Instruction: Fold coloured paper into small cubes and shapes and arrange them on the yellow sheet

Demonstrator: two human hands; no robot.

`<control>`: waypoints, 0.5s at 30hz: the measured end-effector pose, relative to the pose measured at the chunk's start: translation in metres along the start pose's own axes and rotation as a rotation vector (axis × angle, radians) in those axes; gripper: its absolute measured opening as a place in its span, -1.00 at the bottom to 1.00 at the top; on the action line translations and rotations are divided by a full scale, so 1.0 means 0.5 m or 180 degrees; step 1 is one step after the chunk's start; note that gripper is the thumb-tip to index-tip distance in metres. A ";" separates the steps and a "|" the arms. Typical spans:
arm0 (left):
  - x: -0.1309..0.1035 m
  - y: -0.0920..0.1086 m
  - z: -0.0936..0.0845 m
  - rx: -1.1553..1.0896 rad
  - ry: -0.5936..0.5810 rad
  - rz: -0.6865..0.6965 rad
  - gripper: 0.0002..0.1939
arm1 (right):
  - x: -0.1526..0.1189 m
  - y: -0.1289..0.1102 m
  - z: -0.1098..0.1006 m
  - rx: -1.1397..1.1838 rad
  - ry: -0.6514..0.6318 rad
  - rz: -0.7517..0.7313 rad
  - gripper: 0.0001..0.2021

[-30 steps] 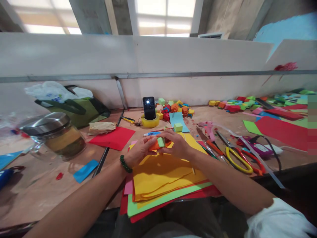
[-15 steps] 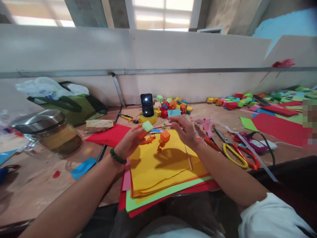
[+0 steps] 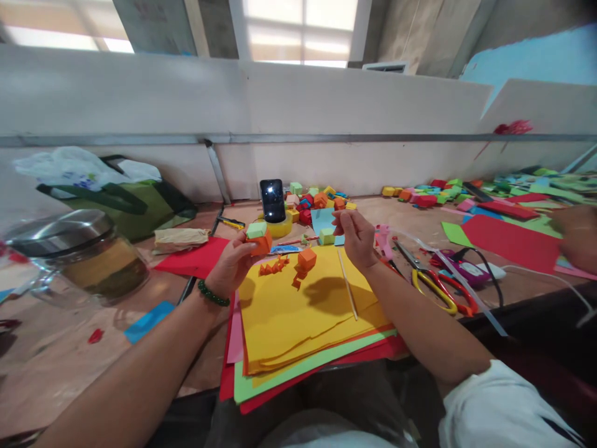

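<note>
Orange-and-green paper cube (image 3: 258,239) sits pinched in your left hand (image 3: 233,264) — your right hand (image 3: 357,236) hovers empty, fingers loosely curled, above yellow paper sheets (image 3: 298,311) — no writing legible

Two hands are seen: the left hand (image 3: 232,264) and the right hand (image 3: 357,236). One phone (image 3: 273,200), one tape roll (image 3: 281,228), one jar (image 3: 79,255) and one bag (image 3: 116,202) are counted. Two scissors (image 3: 436,287) are seen, and one stick (image 3: 347,292). The cubes (image 3: 317,202) by the wall cannot be counted exactly.
</note>
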State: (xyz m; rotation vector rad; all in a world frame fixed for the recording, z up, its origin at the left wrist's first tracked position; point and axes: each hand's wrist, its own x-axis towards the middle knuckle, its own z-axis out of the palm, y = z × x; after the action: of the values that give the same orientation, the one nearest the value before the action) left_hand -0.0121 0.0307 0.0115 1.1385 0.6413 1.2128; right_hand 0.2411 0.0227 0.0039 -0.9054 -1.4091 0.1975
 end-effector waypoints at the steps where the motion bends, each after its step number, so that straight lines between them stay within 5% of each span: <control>1: 0.003 -0.003 -0.003 -0.0016 0.0025 0.0044 -0.62 | -0.001 0.000 0.001 -0.0035 -0.0069 0.0011 -0.54; 6: 0.007 -0.022 -0.008 0.0136 0.0060 0.0156 -0.59 | -0.005 0.021 0.006 -0.0494 -0.0424 -0.0030 -0.59; 15: -0.014 -0.034 0.018 0.0259 -0.0224 0.0094 -0.61 | 0.001 0.046 0.010 -0.0244 -0.0312 0.0268 -0.65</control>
State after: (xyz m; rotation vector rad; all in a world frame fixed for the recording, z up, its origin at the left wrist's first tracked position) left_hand 0.0005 0.0219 -0.0024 1.2570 0.6270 1.1751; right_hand 0.2458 0.0405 -0.0109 -1.0311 -1.4784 0.2559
